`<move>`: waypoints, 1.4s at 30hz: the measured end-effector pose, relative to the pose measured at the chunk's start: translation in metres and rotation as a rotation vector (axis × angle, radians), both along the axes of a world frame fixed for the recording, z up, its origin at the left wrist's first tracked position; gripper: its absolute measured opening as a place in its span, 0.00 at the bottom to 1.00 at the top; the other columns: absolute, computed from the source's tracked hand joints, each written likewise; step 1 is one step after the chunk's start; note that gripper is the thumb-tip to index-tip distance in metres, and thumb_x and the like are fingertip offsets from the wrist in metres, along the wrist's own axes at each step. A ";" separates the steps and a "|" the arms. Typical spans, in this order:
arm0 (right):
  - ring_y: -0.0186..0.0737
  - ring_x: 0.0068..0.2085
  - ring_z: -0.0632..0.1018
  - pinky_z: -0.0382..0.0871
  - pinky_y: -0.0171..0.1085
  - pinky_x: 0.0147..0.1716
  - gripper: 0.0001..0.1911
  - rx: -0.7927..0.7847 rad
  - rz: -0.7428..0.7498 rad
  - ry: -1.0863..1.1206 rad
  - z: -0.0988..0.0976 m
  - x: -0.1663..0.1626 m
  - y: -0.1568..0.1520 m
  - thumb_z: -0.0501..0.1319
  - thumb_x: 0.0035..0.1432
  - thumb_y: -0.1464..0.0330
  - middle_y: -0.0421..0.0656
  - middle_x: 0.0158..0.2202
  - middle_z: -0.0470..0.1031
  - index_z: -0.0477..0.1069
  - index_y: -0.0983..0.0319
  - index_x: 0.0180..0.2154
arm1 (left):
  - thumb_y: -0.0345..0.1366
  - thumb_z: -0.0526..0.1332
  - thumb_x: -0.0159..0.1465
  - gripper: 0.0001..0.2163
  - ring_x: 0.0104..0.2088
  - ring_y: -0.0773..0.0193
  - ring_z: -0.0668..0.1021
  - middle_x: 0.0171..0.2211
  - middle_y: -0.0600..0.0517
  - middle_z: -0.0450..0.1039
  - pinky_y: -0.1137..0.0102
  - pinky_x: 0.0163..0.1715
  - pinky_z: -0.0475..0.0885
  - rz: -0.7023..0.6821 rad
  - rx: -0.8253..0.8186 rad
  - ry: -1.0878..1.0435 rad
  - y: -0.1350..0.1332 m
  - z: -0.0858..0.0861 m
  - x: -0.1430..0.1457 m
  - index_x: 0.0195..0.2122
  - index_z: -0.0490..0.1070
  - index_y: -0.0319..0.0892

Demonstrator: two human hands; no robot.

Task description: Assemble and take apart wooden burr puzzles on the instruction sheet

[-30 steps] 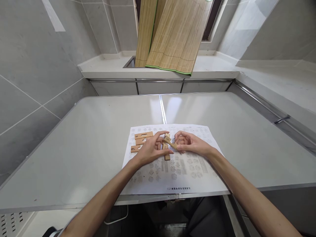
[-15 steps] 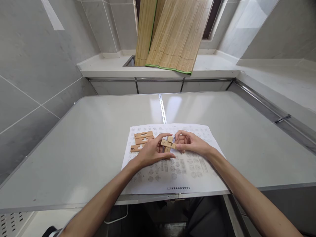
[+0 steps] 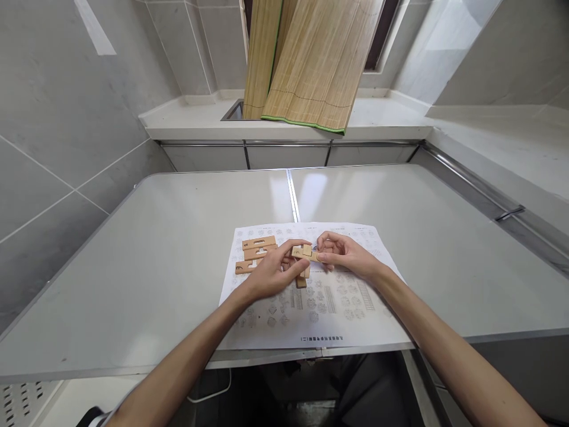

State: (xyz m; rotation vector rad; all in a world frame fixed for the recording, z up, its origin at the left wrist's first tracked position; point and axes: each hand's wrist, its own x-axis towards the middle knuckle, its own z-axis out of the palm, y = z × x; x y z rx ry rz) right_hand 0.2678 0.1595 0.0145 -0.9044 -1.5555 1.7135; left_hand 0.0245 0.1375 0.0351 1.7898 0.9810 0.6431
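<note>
I saw both hands meet over the far middle of the printed sheet (image 3: 338,308), on a wooden bar (image 3: 311,255). The bar was pale tan, short and flat-faced, and lay crosswise to the sheet's long edges. A small square nub stood up near its middle. A second bar (image 3: 301,281) of the same wood crossed under it and ran toward the sheet's near edge, its end touching or just above the paper, I couldn't tell which.

The left hand (image 3: 271,274) came in from the sheet's left side, its grip closed on the wooden bar's left end with the thumb on top and the fingers curled below. The right hand (image 3: 349,260) came from the sheet's right side, its grip pinched together on the bar's right end between thumb and fingertips.

Three loose slotted pieces (image 3: 256,249) lay on the sheet's far left corner, just beside the left hand. They were the same tan wood, flat, close together, with small dark marks on them.

The sheet was white, covered in rows of small grey diagrams, and lay flat on the grey bench (image 3: 155,249) with its near edge at the bench's front lip. A bamboo mat (image 3: 311,59) leaned well beyond the sheet's far edge.
</note>
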 end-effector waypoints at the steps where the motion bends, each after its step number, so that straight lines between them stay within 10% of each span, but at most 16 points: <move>1: 0.35 0.27 0.72 0.68 0.38 0.33 0.19 -0.003 -0.003 0.010 -0.002 0.001 0.001 0.73 0.60 0.55 0.34 0.25 0.70 0.69 0.58 0.40 | 0.49 0.57 0.73 0.22 0.29 0.63 0.75 0.28 0.56 0.71 0.68 0.32 0.69 0.001 -0.005 -0.006 0.000 0.001 0.000 0.64 0.67 0.46; 8: 0.36 0.27 0.72 0.68 0.39 0.33 0.18 -0.001 -0.032 0.051 -0.006 0.003 0.003 0.73 0.60 0.56 0.34 0.25 0.69 0.69 0.58 0.39 | 0.49 0.76 0.57 0.37 0.27 0.65 0.72 0.27 0.59 0.69 0.68 0.30 0.69 -0.027 -0.106 -0.045 -0.001 0.003 -0.003 0.65 0.66 0.48; 24: 0.37 0.28 0.73 0.69 0.40 0.34 0.18 0.054 -0.098 -0.017 -0.005 -0.002 0.002 0.66 0.66 0.51 0.38 0.30 0.75 0.69 0.58 0.42 | 0.47 0.75 0.58 0.34 0.32 0.63 0.76 0.33 0.54 0.74 0.67 0.35 0.74 0.156 -0.113 -0.149 0.004 -0.003 -0.002 0.64 0.68 0.47; 42: 0.33 0.26 0.65 0.56 0.35 0.28 0.26 0.790 -0.011 -0.592 -0.013 -0.025 -0.019 0.75 0.52 0.46 0.33 0.28 0.64 0.70 0.58 0.38 | 0.45 0.75 0.59 0.33 0.25 0.71 0.67 0.28 0.57 0.70 0.75 0.26 0.64 0.356 -0.096 -0.278 0.011 -0.012 0.001 0.63 0.68 0.44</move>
